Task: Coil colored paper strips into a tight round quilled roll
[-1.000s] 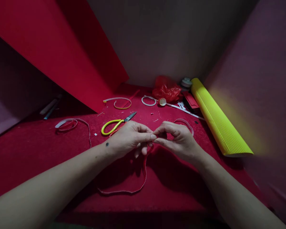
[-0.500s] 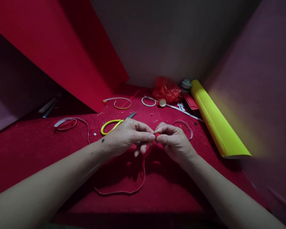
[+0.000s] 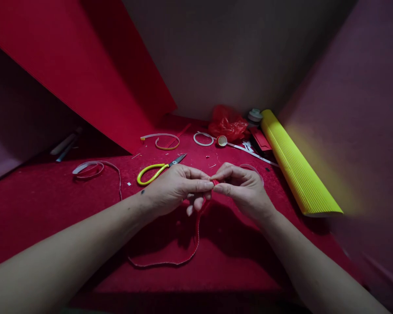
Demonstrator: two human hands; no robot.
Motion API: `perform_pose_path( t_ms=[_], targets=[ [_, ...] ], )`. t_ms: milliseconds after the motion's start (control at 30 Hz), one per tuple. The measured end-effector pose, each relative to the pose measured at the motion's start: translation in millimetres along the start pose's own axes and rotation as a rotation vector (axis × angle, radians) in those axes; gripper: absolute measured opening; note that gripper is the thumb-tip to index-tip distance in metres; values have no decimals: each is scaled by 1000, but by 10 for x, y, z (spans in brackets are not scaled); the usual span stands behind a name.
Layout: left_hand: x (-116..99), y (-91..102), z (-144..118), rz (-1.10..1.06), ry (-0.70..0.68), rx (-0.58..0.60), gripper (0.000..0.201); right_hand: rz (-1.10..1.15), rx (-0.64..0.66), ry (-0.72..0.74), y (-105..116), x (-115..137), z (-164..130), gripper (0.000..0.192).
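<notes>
A thin red paper strip (image 3: 196, 235) is pinched tight between the left hand (image 3: 175, 189) and right hand (image 3: 244, 189), near yellow-handled scissors (image 3: 155, 171).

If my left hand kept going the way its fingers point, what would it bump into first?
The right hand: the left hand points right, its fingertips already meeting the right's over the red strip they pinch.

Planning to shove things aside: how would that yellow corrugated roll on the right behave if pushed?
The yellow roll is a long cylinder lying flat, so it would probably roll sideways if nudged. It looks like rolled corrugated paper, likely light for its size. Its ribbed surface should give some grip, though squeezing might dent it.
</notes>
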State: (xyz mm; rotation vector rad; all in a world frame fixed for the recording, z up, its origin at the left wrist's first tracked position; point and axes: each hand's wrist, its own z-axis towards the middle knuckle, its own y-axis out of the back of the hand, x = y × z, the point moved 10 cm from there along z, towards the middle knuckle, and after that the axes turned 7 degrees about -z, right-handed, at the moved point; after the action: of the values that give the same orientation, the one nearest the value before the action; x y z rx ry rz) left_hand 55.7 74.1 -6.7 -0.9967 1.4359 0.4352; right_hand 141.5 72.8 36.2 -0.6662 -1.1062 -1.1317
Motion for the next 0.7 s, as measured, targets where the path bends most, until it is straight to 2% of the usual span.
perform_pose_path(
  t_ms=[167, 267, 367, 467, 700],
  targets=[
    [-12, 33, -43, 171, 53, -60, 17, -694, 127, 274, -143, 396, -61, 6],
    [24, 50, -43, 203, 92, -68, 16, -829, 130, 354, -218, 458, -95, 10],
    [58, 60, -27, 105, 92, -49, 15, -664, 57, 282, -127, 395, -73, 10],
    [63, 68, -13, 40, 61, -27, 17, -389, -8, 119, 3, 200, -35, 4],
    [-63, 34, -34, 107, -26, -25, 20, 119, -67, -129, 26, -189, -27, 14]
  ],
)
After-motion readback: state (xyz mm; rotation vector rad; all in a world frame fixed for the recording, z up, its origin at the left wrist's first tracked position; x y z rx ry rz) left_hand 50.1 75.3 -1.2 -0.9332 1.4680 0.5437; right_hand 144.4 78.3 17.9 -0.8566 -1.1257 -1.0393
